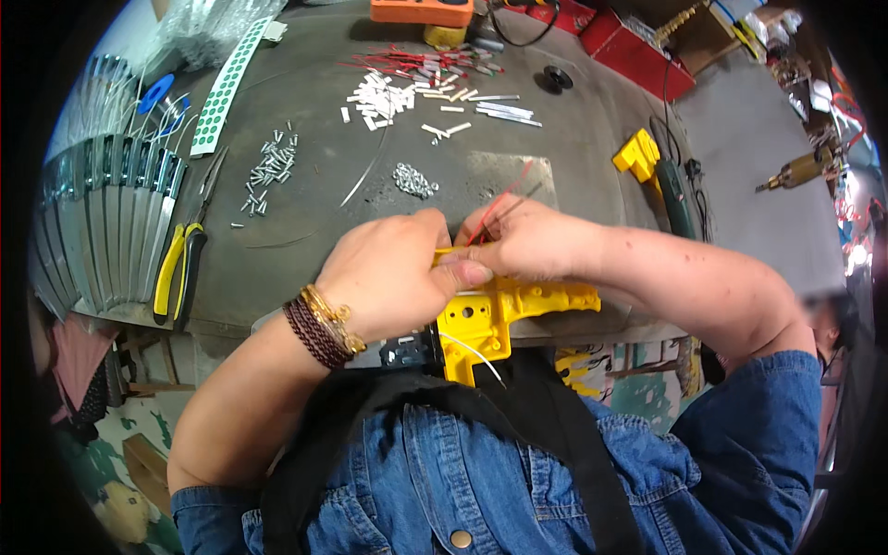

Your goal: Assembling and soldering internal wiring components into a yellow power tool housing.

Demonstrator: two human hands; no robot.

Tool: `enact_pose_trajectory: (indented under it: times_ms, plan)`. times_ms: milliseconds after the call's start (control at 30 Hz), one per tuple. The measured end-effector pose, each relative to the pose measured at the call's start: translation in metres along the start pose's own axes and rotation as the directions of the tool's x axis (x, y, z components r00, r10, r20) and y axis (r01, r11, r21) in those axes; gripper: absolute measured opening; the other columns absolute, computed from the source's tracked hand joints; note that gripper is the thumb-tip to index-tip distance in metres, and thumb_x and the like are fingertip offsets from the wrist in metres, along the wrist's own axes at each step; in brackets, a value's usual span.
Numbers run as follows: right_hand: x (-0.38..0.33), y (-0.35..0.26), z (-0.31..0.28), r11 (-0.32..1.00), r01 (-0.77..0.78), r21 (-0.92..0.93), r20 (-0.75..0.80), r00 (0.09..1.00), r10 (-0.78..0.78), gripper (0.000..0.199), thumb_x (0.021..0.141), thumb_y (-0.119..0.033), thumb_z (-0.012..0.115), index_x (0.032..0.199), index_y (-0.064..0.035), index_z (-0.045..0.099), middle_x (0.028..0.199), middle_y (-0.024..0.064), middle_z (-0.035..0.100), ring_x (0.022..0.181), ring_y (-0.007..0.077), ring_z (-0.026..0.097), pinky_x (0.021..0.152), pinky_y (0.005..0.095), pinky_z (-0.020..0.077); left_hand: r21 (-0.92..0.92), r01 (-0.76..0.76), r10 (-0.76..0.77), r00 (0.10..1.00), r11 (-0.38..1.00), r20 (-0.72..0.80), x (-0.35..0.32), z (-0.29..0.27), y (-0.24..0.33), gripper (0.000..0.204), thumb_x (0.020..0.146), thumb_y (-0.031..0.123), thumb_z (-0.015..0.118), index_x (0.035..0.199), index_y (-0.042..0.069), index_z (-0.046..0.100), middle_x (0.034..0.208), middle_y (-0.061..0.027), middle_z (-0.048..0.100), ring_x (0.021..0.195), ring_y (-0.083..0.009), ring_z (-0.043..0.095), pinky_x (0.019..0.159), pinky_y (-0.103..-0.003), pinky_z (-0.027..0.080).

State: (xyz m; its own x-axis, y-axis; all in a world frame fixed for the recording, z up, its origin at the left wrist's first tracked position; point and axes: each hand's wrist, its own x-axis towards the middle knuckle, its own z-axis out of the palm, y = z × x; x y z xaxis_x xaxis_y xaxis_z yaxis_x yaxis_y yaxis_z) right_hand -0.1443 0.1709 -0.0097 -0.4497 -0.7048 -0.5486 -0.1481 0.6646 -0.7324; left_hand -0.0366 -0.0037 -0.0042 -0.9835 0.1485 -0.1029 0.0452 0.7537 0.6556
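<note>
My left hand (393, 268) is closed on a yellow plastic tool housing (476, 324) at the table's near edge, its thumb lying across the top. A dark part (407, 351) joins the housing on the left, and a white wire (476, 355) curves out over its lower part. Against the housing's upper end, my right hand (532, 242) is closed in a pinch. A red wire (504, 196) and a dark one stick up from its fingers. The fingertips of both hands meet there, so what lies between them is partly hidden.
Screws (270, 171), nuts (413, 181), white sleeves (379, 97) and red-wired parts (430, 65) lie in piles beyond my hands. Yellow-black pliers (180, 268) and long silver blades (116, 222) lie left. Rightward are a yellow piece (636, 155) and red bin (638, 55).
</note>
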Motion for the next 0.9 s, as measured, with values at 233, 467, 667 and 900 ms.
enact_pose_trajectory:
  times_ms: [233,467,667,900]
  plan:
    - [-0.025,-0.032,-0.014,0.973,0.027,-0.229,-0.076,0.996,-0.046,0.028,0.091,-0.024,0.07,0.104,0.0005,0.07,0.088,0.0095,0.072,0.078,0.0147,0.065,0.073,0.0296,0.0515,-0.116,-0.041,0.035,0.998,0.992,-0.057,0.001,0.003,-0.006,0.037,0.085,0.035,0.075,0.098,0.002,0.064,0.082,-0.0094,0.065,0.074,-0.0175,0.061,0.069,-0.032,0.048]
    - [-0.053,0.012,-0.032,0.757,0.457,-0.467,-0.269,0.742,-0.614,0.02,0.084,-0.018,0.072,0.097,-0.0035,0.073,0.092,0.0147,0.07,0.087,0.0319,0.067,0.076,0.0395,0.0528,-0.184,-0.167,0.12,0.963,0.969,-0.241,0.003,0.002,0.002,0.023,0.082,0.013,0.075,0.101,0.002,0.068,0.091,-0.0068,0.067,0.082,-0.0142,0.062,0.071,-0.028,0.048]
    - [-0.048,0.032,-0.035,0.736,0.532,-0.418,-0.401,0.619,-0.675,0.015,0.079,-0.012,0.076,0.09,-0.0032,0.071,0.086,0.0118,0.067,0.082,0.0284,0.065,0.073,0.0364,0.052,-0.098,-0.161,0.126,0.948,0.982,-0.291,0.007,0.0,0.012,0.011,0.083,0.009,0.072,0.088,0.0,0.068,0.087,-0.0065,0.068,0.081,-0.0135,0.063,0.072,-0.027,0.049]
    - [-0.039,0.043,-0.027,0.695,0.604,-0.389,-0.493,0.501,-0.711,0.013,0.079,-0.01,0.078,0.083,-0.0039,0.067,0.094,0.0067,0.067,0.087,0.0231,0.063,0.076,0.0329,0.0504,-0.701,-0.001,-0.087,0.992,0.713,-0.09,0.011,0.004,0.003,0.013,0.098,0.01,0.06,0.105,0.0,0.059,0.092,-0.0049,0.067,0.087,-0.0093,0.063,0.082,-0.024,0.049]
